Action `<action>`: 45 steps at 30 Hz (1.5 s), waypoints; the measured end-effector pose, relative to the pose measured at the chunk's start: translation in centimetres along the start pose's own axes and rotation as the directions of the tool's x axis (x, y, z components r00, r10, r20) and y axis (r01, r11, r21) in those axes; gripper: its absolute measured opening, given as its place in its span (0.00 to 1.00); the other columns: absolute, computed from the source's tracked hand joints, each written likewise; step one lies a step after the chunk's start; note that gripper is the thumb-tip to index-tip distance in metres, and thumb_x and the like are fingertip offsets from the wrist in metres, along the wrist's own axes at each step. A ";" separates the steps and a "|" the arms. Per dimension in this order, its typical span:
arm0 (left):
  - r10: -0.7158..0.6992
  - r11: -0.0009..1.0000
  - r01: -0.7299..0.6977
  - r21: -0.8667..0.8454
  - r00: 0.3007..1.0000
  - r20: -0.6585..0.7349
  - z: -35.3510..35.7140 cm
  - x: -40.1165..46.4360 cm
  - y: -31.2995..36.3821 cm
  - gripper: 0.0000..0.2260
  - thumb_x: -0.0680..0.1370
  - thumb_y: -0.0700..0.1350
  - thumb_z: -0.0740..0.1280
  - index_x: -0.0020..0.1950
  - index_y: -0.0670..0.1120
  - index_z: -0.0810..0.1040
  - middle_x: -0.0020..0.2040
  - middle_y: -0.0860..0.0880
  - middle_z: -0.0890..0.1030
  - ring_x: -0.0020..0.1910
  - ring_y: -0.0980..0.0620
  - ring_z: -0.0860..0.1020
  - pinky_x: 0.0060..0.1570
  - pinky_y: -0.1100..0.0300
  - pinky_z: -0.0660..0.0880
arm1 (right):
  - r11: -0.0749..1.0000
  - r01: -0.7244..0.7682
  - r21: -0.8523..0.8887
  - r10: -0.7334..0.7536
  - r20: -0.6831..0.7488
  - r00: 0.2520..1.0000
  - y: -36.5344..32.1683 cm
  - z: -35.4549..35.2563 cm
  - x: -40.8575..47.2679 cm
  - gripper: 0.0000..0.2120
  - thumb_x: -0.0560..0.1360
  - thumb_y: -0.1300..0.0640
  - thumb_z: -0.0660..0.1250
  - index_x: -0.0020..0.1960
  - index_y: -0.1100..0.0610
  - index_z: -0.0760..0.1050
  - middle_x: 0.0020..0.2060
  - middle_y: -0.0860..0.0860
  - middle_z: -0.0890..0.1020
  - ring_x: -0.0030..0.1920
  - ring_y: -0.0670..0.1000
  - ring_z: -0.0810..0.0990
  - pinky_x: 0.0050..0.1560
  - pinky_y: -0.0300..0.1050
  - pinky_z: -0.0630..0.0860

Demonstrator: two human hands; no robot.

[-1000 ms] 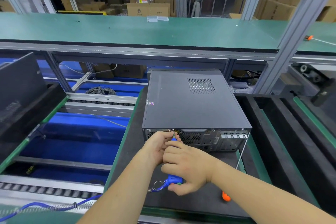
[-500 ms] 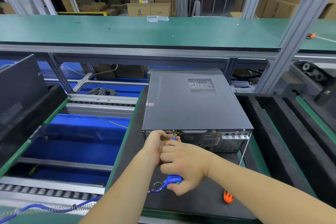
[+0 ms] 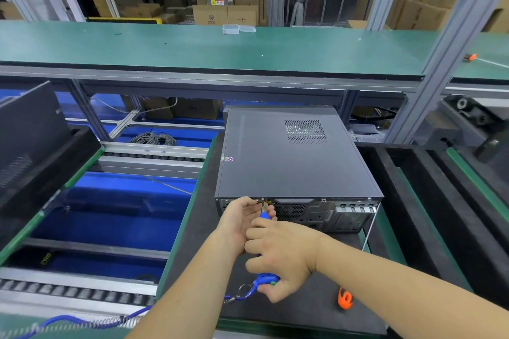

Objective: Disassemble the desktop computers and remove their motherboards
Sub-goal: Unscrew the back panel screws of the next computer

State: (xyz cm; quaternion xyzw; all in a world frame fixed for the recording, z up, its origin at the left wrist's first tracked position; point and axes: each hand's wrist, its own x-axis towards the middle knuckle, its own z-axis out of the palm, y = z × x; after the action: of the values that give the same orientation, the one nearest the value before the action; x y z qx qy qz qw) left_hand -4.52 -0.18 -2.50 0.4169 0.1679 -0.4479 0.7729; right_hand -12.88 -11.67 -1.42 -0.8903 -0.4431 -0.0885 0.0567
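Black tray (image 3: 198,228): computer (image 3: 292,162) near left edge.

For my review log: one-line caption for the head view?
Right hand drives blue screwdriver into computer case rear; left hand steadies the tip.

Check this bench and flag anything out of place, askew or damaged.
Nothing looks damaged. The desktop computer lies flat and closed on the black mat. The one stray item is an orange-handled tool, loose on the mat near the right forearm, where it could get knocked.
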 end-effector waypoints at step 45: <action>-0.194 0.903 0.143 0.406 0.977 0.087 13.7 5.6 -12.1 0.11 0.74 0.44 0.63 0.34 0.42 0.78 0.31 0.49 0.75 0.26 0.51 0.71 0.29 0.61 0.70 | 0.966 -0.221 -0.137 0.223 -0.003 0.975 0.6 -2.9 -17.8 0.20 0.74 0.39 0.64 0.39 0.56 0.73 0.33 0.51 0.71 0.37 0.54 0.63 0.47 0.50 0.68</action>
State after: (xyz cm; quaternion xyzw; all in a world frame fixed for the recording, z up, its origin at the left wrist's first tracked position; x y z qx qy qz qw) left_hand -13.15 -17.21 -3.87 0.5200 0.0599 -0.5632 0.6394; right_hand -23.25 -26.45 -2.28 -0.9366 -0.3340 -0.1060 0.0025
